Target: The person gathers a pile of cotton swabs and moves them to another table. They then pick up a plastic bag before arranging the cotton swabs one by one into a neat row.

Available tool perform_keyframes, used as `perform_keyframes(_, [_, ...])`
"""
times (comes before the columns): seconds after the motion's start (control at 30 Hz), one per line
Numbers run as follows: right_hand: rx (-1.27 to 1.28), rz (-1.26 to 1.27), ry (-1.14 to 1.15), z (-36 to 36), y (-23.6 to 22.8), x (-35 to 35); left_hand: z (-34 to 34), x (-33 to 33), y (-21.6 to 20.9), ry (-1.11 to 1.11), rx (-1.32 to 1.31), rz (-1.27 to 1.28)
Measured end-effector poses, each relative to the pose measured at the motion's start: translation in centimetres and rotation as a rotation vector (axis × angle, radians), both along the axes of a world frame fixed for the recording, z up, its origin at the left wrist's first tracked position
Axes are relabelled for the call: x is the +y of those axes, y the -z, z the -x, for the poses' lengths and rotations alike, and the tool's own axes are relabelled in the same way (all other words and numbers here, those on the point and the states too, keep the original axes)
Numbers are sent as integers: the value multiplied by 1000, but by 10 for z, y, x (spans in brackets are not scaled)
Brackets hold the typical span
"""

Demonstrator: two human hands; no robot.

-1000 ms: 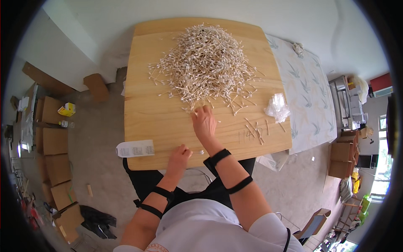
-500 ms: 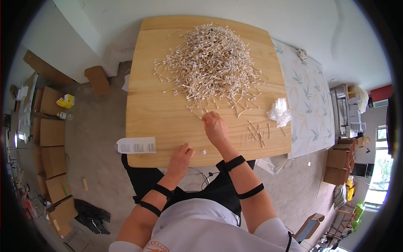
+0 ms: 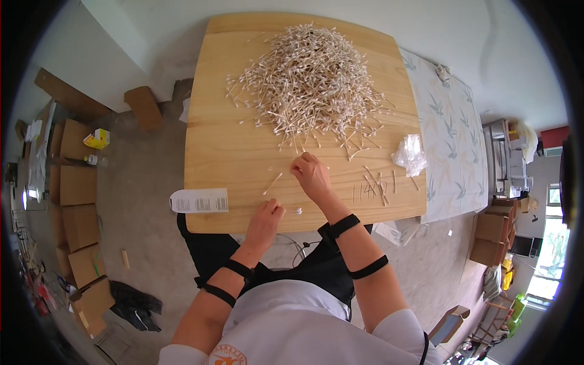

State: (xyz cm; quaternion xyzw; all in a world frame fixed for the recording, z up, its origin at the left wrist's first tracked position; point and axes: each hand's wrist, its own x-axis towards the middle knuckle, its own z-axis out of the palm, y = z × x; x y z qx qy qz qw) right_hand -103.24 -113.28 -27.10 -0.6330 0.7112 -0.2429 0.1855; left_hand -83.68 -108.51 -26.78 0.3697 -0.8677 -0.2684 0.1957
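A big heap of cotton swabs (image 3: 316, 79) with white tips covers the far half of the wooden table (image 3: 225, 140). My left hand (image 3: 265, 220) rests close to the near edge, closed around a small bundle of cotton swabs (image 3: 295, 211); their white tips stick out to the right. Just short of the heap, my right hand (image 3: 312, 175) is pinched, with small pale tips showing beside the fingers; the swab in it is mostly hidden. One loose swab (image 3: 273, 184) lies slantwise between my hands.
A white printed card (image 3: 199, 201) lies at the near left edge. To the right are a crumpled clear plastic bag (image 3: 410, 156) and several scattered swabs (image 3: 381, 188) beside pencil-like marks. A leaf-patterned panel (image 3: 450, 134) adjoins the table's right side. Cardboard boxes (image 3: 79, 185) line the left.
The view has shifted slightly. A loose swab now lies between my hands, where the wood was bare. My right hand stays near the heap; my left still holds its bundle.
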Motion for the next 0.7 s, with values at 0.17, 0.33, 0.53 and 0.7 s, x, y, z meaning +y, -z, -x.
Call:
perform_keyframes(0.17, [-23,194,-290,-12,-9,-2,3,0,-3,11,11,40])
perform_keyframes(0.33, [30,104,-277,-11,-2,14,3,-1,0,-2,19,39])
perform_keyframes(0.53, [-118,38,3,0,-3,59,0,0,3,-31,93,11])
perform_keyframes(0.7, [-161,66,117,-4,-12,31,1,-2,1,7,37,42])
